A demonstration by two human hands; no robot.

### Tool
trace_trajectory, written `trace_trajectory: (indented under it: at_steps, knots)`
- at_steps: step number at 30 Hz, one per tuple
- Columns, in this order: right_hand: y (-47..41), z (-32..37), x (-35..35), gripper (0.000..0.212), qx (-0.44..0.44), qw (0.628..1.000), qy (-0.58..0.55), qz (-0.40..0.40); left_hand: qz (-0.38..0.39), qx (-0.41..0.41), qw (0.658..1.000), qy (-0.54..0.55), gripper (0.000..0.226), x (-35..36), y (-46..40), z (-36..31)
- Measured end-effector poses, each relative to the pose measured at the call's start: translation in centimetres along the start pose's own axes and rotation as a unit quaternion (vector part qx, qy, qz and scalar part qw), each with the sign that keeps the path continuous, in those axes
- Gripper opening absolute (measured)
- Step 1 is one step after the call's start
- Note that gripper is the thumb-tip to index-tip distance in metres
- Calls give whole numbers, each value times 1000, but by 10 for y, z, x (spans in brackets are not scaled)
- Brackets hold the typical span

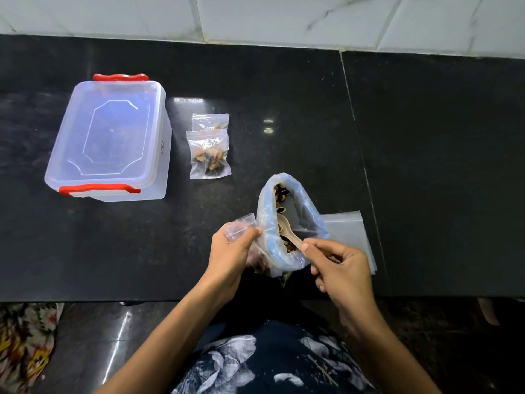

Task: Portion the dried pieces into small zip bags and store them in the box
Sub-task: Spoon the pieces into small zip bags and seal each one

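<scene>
Head view: a black polished stone counter point(284, 89) runs across the frame, backed by white marble-veined wall tiles point(284, 15). A seam in the stone slab runs down the right side.

Far left on the counter sits a clear rectangular plastic storage box point(109, 137), lid on, with red clip handles at its near and far ends.

Near the front edge, centre, stands a large translucent plastic bag with a rolled-down mouth point(289, 220), open upward and holding dark brown and tan dried pieces point(281, 193). Just right of it, partly under it, lies a flat stack of clear plastic sheets or bags point(352, 237); which of the two cannot be told.

Between box and large bag lie two small clear filled zip bags, one overlapping the other: the nearer one point(209, 155) shows dried pieces at its bottom, the farther one point(210, 120) is mostly covered by it. Both are on the counter, outside the box.

The left hand point(233, 251) pinches a small clear empty zip bag point(243, 226) between thumb and fingers, touching the large bag's left rim. The right hand point(341, 268) pinches the handle of a pale beige spoon point(287, 228), its bowl down inside the large bag among the pieces.

Below the counter edge, dark floral-print clothing point(255, 359) shows, and a patterned cloth point(25, 342) at lower left.
</scene>
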State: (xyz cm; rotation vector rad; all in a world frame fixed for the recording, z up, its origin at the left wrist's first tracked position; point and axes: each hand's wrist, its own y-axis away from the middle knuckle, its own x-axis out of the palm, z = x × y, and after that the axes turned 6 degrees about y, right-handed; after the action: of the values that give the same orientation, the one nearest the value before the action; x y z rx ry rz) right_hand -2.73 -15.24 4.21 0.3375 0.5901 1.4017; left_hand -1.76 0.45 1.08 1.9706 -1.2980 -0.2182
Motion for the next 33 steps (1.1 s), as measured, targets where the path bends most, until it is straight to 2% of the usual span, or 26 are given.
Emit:
trace_trajectory:
  at_steps: [2, 4, 9, 13, 16, 21, 24, 28, 33]
  knots:
    - [-1, -2, 1, 6, 56, 997, -54, -5, -2, 1, 1000, 0, 28, -1, -5, 1]
    - [0, -5, 4, 7, 76, 993, -86, -13, 3, 5, 1000, -5, 29, -3, -7, 1]
    - [4, -12, 4, 6, 51, 992, -103, -43, 5, 40, 998, -48, 26, -8, -6, 0]
    - [10, -18, -2, 12, -30, 995, -63, -70, 11, 95, 991, -93, 26, -13, -1, -4]
    - [11, -23, -3, 15, -115, 987, 1, -111, 30, 102, 990, -89, 25, -12, 4, -7]
    - [7, -25, 8, 20, -262, 927, 188, -191, 46, 90, 991, -92, 30, -10, -2, -9]
    - [4, -29, 17, 18, -315, 897, 262, -165, 64, 61, 992, -88, 31, -8, -7, -10]
    - [9, -28, 19, 19, -308, 915, 237, -109, 83, 35, 994, -60, 31, -6, -11, -10]
    - [12, -21, 18, 15, -190, 970, 122, -88, 106, 26, 992, -61, 34, -8, -15, -10]
